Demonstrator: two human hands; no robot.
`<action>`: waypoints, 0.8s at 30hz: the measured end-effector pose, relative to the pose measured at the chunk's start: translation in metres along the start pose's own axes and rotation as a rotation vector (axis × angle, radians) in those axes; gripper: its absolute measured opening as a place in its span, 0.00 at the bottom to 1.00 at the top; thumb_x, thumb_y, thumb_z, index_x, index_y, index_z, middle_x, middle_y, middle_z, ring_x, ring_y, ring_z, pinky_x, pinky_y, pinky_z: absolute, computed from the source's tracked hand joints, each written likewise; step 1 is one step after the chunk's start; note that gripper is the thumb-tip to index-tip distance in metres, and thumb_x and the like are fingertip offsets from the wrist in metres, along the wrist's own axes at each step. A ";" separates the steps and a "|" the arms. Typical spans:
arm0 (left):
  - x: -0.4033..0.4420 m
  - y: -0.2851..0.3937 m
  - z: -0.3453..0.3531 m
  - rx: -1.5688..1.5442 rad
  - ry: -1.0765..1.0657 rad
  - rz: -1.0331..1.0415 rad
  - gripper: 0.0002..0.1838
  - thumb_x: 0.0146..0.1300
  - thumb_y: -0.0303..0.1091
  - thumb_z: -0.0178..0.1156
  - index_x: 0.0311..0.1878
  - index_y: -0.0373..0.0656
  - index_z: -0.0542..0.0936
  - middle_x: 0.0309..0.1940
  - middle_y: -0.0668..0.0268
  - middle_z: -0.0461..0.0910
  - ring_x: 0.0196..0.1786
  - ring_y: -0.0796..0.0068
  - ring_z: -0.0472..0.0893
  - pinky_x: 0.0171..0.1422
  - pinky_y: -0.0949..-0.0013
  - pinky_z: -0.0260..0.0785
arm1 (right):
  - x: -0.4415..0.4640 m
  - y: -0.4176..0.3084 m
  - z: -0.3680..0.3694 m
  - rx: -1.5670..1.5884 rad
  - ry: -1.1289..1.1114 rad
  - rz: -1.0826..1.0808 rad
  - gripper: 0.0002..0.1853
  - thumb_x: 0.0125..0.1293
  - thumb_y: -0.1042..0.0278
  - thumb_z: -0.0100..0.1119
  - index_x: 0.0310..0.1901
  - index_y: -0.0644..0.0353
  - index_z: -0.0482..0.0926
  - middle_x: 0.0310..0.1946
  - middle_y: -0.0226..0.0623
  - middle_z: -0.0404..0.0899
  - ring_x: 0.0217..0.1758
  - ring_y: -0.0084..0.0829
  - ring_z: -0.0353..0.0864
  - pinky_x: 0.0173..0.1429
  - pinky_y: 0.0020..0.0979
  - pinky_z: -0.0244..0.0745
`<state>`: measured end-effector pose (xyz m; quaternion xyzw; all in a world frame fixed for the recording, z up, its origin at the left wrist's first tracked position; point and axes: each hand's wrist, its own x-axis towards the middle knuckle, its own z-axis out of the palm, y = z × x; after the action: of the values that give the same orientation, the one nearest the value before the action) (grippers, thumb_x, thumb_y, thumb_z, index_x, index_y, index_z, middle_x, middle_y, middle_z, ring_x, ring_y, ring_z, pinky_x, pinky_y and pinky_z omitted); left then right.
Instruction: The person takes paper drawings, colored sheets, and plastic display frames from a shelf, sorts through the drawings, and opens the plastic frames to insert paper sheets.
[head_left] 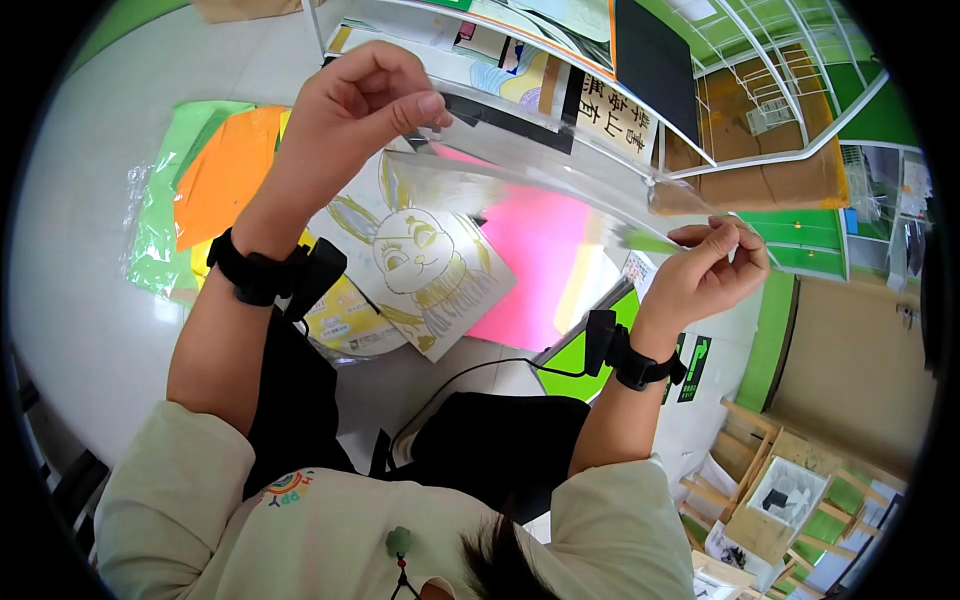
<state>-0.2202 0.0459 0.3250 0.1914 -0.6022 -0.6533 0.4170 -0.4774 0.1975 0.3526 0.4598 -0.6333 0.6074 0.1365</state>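
Observation:
A clear plastic bag [540, 165] is stretched between both hands, its edge running from upper left to lower right. My left hand [375, 100] pinches one end of it between thumb and fingers. At the other end, my right hand [715, 270] grips it with the fingers closed. Below lies a rabbit drawing [415, 255] in gold and grey lines on white paper. Pink paper [535, 270] shows beside the drawing, partly behind the clear film. It is not plain whether any paper is inside the bag.
Green paper [170, 190] and orange paper [235, 170] lie on the floor at the left, with shiny wrap around them. A white wire rack [780, 155] with boards and artwork stands ahead. A wooden table [770, 520] is at the lower right.

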 end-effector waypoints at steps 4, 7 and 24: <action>0.001 -0.024 -0.006 0.059 0.052 -0.034 0.05 0.61 0.26 0.61 0.38 0.41 0.74 0.34 0.67 0.80 0.41 0.79 0.80 0.51 0.77 0.70 | -0.015 0.023 0.007 0.046 -0.094 0.234 0.06 0.71 0.73 0.45 0.42 0.64 0.61 0.32 0.39 0.69 0.19 0.24 0.75 0.27 0.22 0.71; -0.001 -0.044 -0.009 0.218 0.011 -0.187 0.07 0.60 0.26 0.63 0.40 0.40 0.75 0.35 0.67 0.80 0.42 0.79 0.79 0.52 0.76 0.71 | -0.033 0.060 0.015 0.216 -0.178 0.498 0.06 0.72 0.71 0.45 0.42 0.63 0.61 0.31 0.36 0.67 0.21 0.26 0.76 0.29 0.24 0.75; 0.001 -0.063 -0.011 0.381 0.028 -0.364 0.05 0.66 0.30 0.56 0.39 0.39 0.78 0.30 0.71 0.78 0.34 0.83 0.77 0.40 0.81 0.69 | -0.023 0.098 -0.008 0.458 -0.504 0.855 0.14 0.67 0.70 0.55 0.53 0.62 0.71 0.42 0.36 0.79 0.42 0.23 0.76 0.48 0.23 0.69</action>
<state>-0.2324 0.0337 0.2630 0.3805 -0.6641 -0.5898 0.2574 -0.5417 0.1989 0.2743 0.3105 -0.6283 0.6023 -0.3822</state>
